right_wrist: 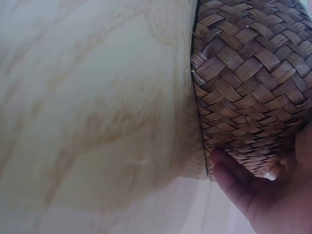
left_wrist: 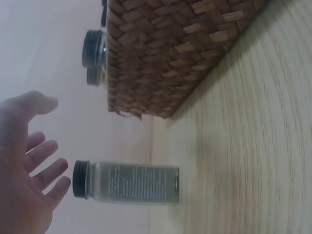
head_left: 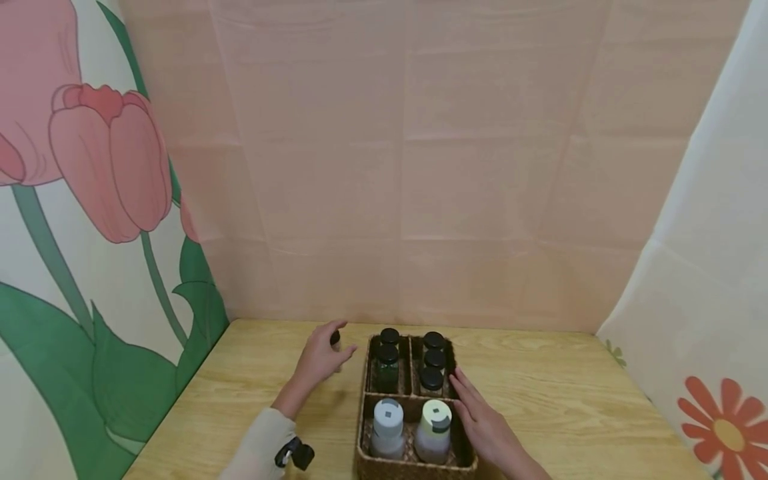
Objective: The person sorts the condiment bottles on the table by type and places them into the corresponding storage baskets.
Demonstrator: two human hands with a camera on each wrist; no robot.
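A clear bottle with a black cap (left_wrist: 134,183) stands upright on the table, left of a brown woven basket (head_left: 414,473). My left hand (head_left: 318,357) is beside this bottle with fingers spread; in the left wrist view a gap shows between the fingers and the cap. On the basket's right side wall rests my right hand (head_left: 483,427), its fingers extended along the weave. Two black-capped bottles (head_left: 387,373) sit in the basket's back left compartment and three (head_left: 433,379) in the back right. The wide front compartment holds a white-lidded bottle (head_left: 388,427) and a pale yellow-lidded one (head_left: 433,433).
The basket stands on a light wood-grain table (head_left: 540,400). A plain pinkish cloth (head_left: 402,167) hangs behind the table's far edge. Flower-printed cloths close off the left (head_left: 108,300) and right (head_left: 690,300) sides. A small black device (head_left: 294,453) is strapped at my left wrist.
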